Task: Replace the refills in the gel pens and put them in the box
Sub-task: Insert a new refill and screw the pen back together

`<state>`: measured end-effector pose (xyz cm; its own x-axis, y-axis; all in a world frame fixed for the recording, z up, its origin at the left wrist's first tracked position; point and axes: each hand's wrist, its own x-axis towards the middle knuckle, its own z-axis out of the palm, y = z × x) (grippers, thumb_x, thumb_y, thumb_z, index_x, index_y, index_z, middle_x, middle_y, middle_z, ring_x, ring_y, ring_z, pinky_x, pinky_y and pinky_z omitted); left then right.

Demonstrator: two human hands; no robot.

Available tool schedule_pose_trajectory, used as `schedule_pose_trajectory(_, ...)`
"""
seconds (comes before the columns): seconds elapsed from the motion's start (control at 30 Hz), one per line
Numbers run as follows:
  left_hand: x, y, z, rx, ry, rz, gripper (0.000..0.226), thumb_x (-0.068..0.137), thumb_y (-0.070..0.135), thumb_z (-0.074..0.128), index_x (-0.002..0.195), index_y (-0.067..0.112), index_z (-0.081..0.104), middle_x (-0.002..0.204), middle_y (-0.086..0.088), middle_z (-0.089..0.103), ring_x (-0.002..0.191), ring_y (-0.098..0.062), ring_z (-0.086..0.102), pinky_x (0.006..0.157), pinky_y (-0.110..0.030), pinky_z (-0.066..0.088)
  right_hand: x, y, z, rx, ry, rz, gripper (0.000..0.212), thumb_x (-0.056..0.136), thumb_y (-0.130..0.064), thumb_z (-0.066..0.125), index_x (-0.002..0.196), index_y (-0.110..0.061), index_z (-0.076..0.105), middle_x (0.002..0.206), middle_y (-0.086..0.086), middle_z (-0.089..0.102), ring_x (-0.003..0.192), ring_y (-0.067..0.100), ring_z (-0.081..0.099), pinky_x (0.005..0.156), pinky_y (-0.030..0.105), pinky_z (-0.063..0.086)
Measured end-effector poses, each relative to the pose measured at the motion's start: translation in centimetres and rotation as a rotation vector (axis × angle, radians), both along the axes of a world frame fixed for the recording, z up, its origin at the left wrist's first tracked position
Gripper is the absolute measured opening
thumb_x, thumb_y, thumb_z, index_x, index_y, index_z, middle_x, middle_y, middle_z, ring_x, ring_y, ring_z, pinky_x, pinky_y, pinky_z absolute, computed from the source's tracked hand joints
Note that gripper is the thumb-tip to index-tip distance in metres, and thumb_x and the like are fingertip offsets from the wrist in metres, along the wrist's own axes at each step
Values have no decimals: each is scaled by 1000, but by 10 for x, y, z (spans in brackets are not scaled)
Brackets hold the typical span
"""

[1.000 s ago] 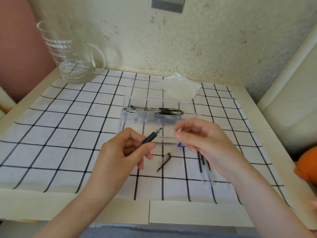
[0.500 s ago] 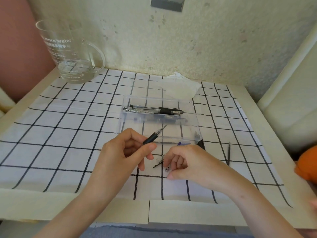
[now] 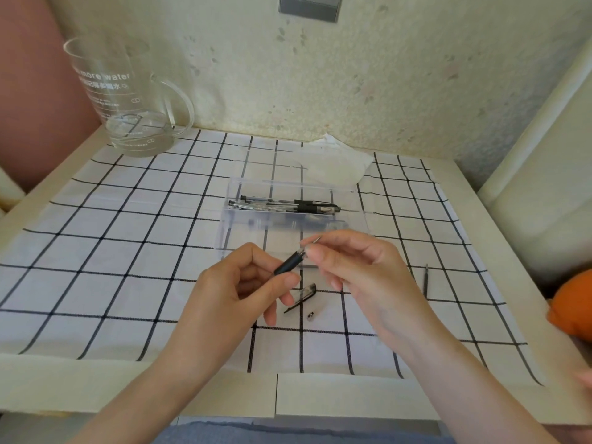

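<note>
My right hand (image 3: 358, 270) is back up off the worktop (image 3: 48, 386), pinching at the refill tip (image 3: 317, 239), maybe seating a spring. My left hand (image 3: 230, 293) grips the pen front (image 3: 288, 263), near the box (image 3: 320, 186). Reassembly starts.

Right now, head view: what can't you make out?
All head view.
- Pen rear: hidden inside the left hand.
- Pen's tip joint: covered by right hand fingers.
- Small part on the cloth: too small to identify.
- Orange object: cut by right edge.
</note>
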<state>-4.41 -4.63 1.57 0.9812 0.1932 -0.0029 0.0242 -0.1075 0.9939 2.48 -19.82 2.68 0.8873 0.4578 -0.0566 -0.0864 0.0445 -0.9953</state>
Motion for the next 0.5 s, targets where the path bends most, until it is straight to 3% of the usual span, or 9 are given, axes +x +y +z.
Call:
schedule_pose_trajectory(0.17, 0, 2, -1, -8, 17, 8, 24, 66, 33, 67, 75, 12, 59, 62, -3, 69, 44, -9, 52, 46, -10, 39, 10, -7, 11, 149, -28, -121, 11, 79, -20, 69, 86, -13, 71, 81, 3, 70, 69, 14, 59, 52, 20, 42)
schedule_pose_trajectory(0.3, -1, 2, -2, 15, 25, 7, 21, 66, 32, 67, 73, 14, 59, 64, -3, 69, 45, -9, 53, 51, -13, 44, 32, -30, 25, 266, -27, -313, 8, 83, -17, 61, 85, -11, 66, 78, 5, 69, 64, 14, 57, 53, 20, 42)
schedule_pose_trajectory(0.37, -1, 2, -2, 21, 28, 9, 21, 66, 32, 67, 74, 14, 59, 64, -3, 69, 46, -9, 53, 53, -15, 46, 40, -41, 25, 185, -3, -394, 8, 86, -13, 61, 80, -12, 67, 72, 4, 68, 62, 13, 57, 55, 20, 43)
schedule_pose_trajectory(0.5, -1, 2, -1, 31, 19, 10, 22, 66, 32, 67, 74, 13, 59, 64, -2, 69, 45, -8, 53, 52, -13, 45, 47, -53, 18, -158, -61, -441, 7, 85, -10, 64, 79, -8, 67, 62, 2, 65, 54, 14, 54, 44, 21, 38)
